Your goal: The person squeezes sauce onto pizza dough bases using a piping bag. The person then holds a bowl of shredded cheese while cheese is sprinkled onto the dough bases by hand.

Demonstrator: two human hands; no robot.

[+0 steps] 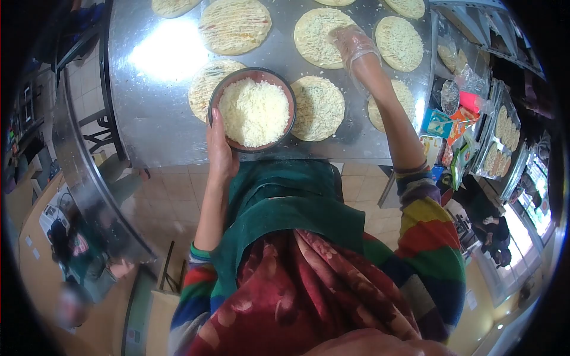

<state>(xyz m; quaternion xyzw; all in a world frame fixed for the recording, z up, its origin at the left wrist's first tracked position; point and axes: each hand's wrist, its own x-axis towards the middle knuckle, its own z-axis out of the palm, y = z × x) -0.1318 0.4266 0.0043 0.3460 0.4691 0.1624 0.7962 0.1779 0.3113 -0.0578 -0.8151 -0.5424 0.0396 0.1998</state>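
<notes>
My left hand (220,142) grips the side of a round, dark-rimmed brown bowl (289,127), its thumb over the rim. Grated white cheese (254,113) fills the bowl. My right hand (355,46), in a clear plastic glove, lies with extended fingers on the right side of a round pizza (314,38) covered in cheese shreds. Another cheese-covered pizza (319,108) sits right of the bowl. Behind the bowl, a sauce-striped pizza (205,89) is partly hidden. A cheese-topped pizza (399,44) lies right of my gloved hand, and one more (396,104) is partly behind my forearm.
The steel table (154,127) carries several more pizzas, including a sauce-striped one (235,26) at the far left. Packets, a blue box (437,123) and trays of food (502,142) crowd the right. People are visible at both sides.
</notes>
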